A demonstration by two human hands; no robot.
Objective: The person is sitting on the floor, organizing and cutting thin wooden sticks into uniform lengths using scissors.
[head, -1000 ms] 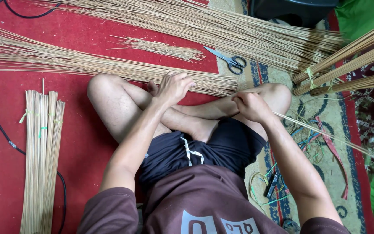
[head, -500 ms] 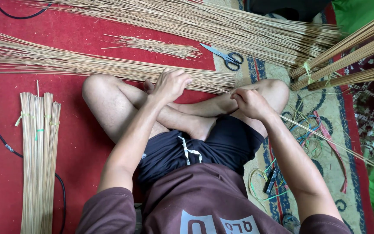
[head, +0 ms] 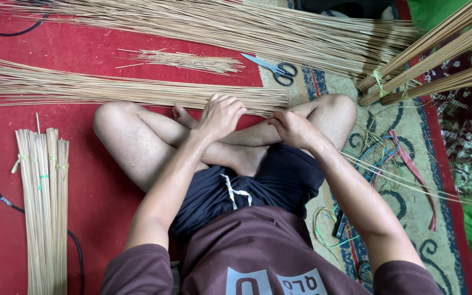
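A person sat cross-legged on a red mat (head: pixel 83 49), both hands at the near end of a long sheaf of thin straw-coloured sticks (head: pixel 110 92) that lay across the floor just beyond the knees. The left hand (head: pixel 220 116) rested on the sheaf's end with its fingers curled loosely over the sticks; the right hand (head: pixel 293 128) was closed, pinching a few thin sticks (head: pixel 405 180) that trailed away to the right over a patterned rug (head: pixel 465 125). A pair of scissors (head: pixel 273 68) lay beyond the hands, beside a small loose heap of short sticks (head: pixel 187 60). A tied bundle of sticks (head: pixel 42 207) lay to the left.
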